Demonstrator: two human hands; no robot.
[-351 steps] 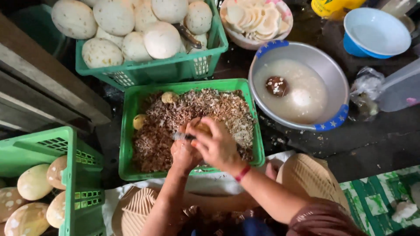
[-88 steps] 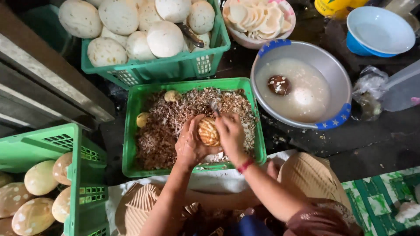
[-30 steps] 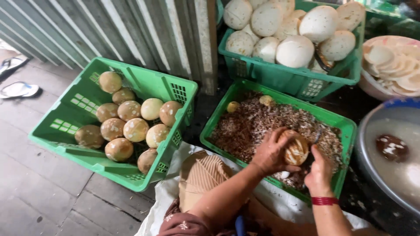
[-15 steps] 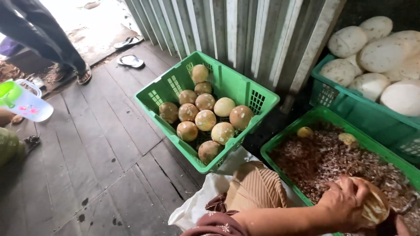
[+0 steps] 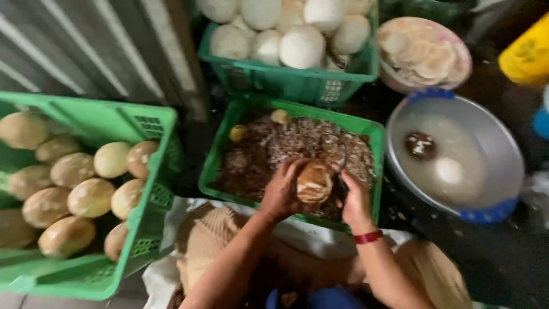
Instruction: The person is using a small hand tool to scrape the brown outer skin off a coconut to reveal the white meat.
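**Three green crates, one busy peeling spot**

Three green plastic crates: the left crate (image 5: 154,123) holds brownish round coconuts, the top crate (image 5: 286,77) white peeled ones, the middle crate (image 5: 220,163) brown shavings. A metal basin (image 5: 509,171) holds cloudy water. Over the shavings, the left hand (image 5: 280,191) is curled around a half-peeled brown coconut (image 5: 313,183); the right hand (image 5: 355,200) is closed on a dark tool, too blurry to make out.

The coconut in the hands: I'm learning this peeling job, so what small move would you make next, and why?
Probably turn the coconut a little in the left hand, since brown skin still shows on it and the right hand sits at its side over the crate of peelings.
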